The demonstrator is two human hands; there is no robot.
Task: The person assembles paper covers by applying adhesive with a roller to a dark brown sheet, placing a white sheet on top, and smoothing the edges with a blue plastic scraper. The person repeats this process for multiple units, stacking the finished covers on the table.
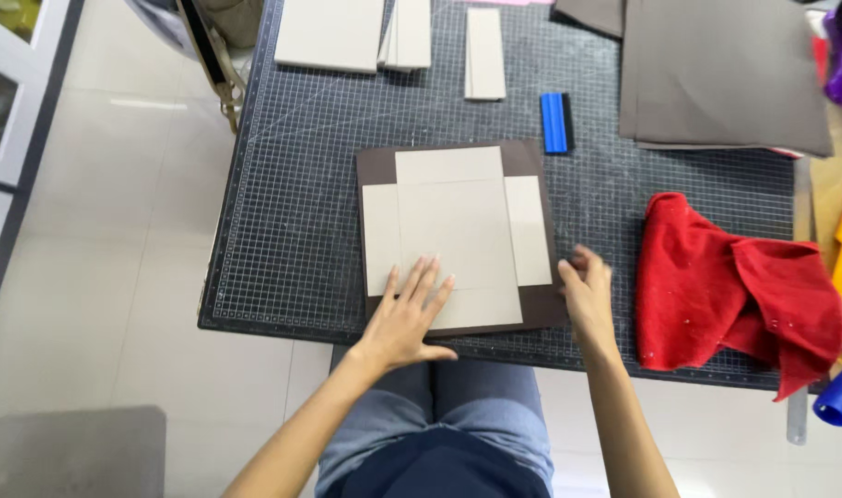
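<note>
We are pressing our left hand flat, fingers spread, on the grey cardboard pieces lying on the dark brown sheet, while our right hand is pinching its near right edge, beside the red cloth.

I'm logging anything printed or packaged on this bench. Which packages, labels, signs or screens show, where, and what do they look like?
None show: no package, label, sign or screen.
Nearest in kind: the cutting mat, dark with a pale printed grid, covering the table.
Left hand lies flat on grey boards laid on a brown sheet; right hand touches that sheet's right edge.
</note>
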